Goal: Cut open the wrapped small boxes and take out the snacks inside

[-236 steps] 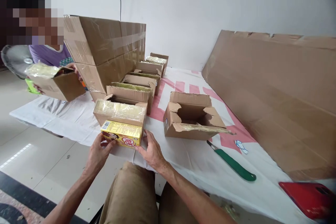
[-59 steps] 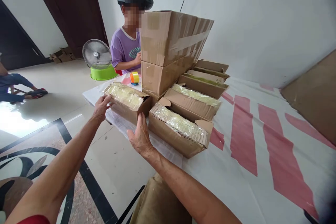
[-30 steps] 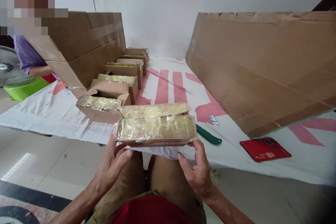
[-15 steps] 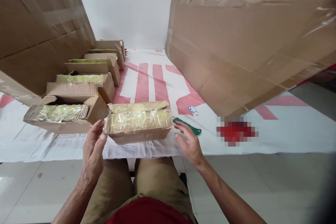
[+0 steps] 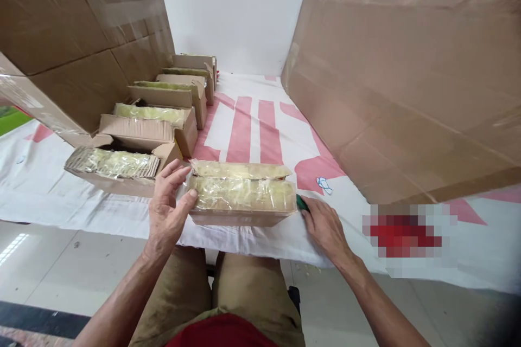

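Note:
A small brown carton [image 5: 242, 195], its top wrapped in clear tape, lies on the white cloth at the near edge in front of me. My left hand [image 5: 169, 206] grips its left end, thumb on the front face and fingers spread over the corner. My right hand [image 5: 325, 227] rests just right of the carton, fingers curled down over a green-handled knife [image 5: 302, 203]. Only the knife's green tip shows beside the carton; the rest is hidden under my hand.
A row of several taped small cartons [image 5: 118, 165] runs back along a large taped cardboard box [image 5: 81, 38] on the left. A big flat cardboard sheet [image 5: 407, 92] leans at the right. The white cloth has red stripes [image 5: 252, 130]. A blurred red object [image 5: 407, 233] lies right.
I took a carton from the left, brought it in front of me and set it down. My right hand left the carton and dropped onto the knife; my left hand stays at its end.

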`<state>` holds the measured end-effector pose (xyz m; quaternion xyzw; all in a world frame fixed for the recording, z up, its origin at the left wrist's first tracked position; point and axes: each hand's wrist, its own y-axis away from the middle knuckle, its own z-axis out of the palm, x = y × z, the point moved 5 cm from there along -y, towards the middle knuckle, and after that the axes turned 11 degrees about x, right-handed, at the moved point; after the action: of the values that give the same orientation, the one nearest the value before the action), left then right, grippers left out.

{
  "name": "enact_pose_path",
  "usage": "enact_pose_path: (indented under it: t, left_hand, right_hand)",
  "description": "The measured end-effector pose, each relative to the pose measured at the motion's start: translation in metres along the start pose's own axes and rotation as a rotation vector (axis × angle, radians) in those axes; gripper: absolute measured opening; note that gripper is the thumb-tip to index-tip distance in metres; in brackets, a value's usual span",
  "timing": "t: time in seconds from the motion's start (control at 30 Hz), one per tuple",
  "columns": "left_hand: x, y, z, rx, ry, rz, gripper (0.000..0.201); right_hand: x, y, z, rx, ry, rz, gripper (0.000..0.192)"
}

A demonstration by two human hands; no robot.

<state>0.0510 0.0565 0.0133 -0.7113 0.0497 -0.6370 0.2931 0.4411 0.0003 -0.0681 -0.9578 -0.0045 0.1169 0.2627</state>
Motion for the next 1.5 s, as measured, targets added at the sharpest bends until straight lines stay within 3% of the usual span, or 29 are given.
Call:
enact_pose_path:
  t: [0.1, 0.23, 0.37, 0.47, 0.6, 0.83, 1.13, 1.5]
  left_hand:
    - [0.004, -0.003, 0.005, -0.023, -0.061, 0.077, 0.031]
    - [0.001, -0.007, 0.017, -0.056, -0.135, 0.116, 0.029]
    - [-0.004, -0.005, 0.024, -0.055, -0.161, 0.135, 0.034]
    - [-0.007, -0.001, 0.026, -0.089, -0.153, 0.126, 0.039]
    - [-0.011, 0.003, 0.027, -0.109, -0.131, 0.090, 0.042]
    - [-0.020, 0.005, 0.032, -0.124, -0.080, 0.055, 0.050]
    - [-0.025, 0.005, 0.034, -0.108, -0.032, 0.046, 0.055]
    - [-0.028, 0.008, 0.035, -0.111, -0.007, 0.010, 0.057]
  right_hand:
    - [0.011, 0.000, -0.018, 0.080, -0.129, 0.105, 0.043]
    - [0.021, -0.005, -0.052, 0.156, -0.220, 0.361, 0.048]
    - [0.006, -0.019, -0.083, 0.213, -0.304, 0.483, 0.052]
    - [-0.024, -0.036, -0.104, 0.241, -0.320, 0.366, 0.047]
    - [-0.078, -0.062, -0.123, 0.195, -0.339, 0.057, 0.031]
    - [-0.160, -0.095, -0.118, -0.022, -0.304, -0.432, 0.031]
    - [-0.197, -0.107, -0.100, -0.045, -0.064, -0.717, 0.027]
    - [-0.221, -0.116, -0.091, -0.129, 0.142, -0.814, 0.014]
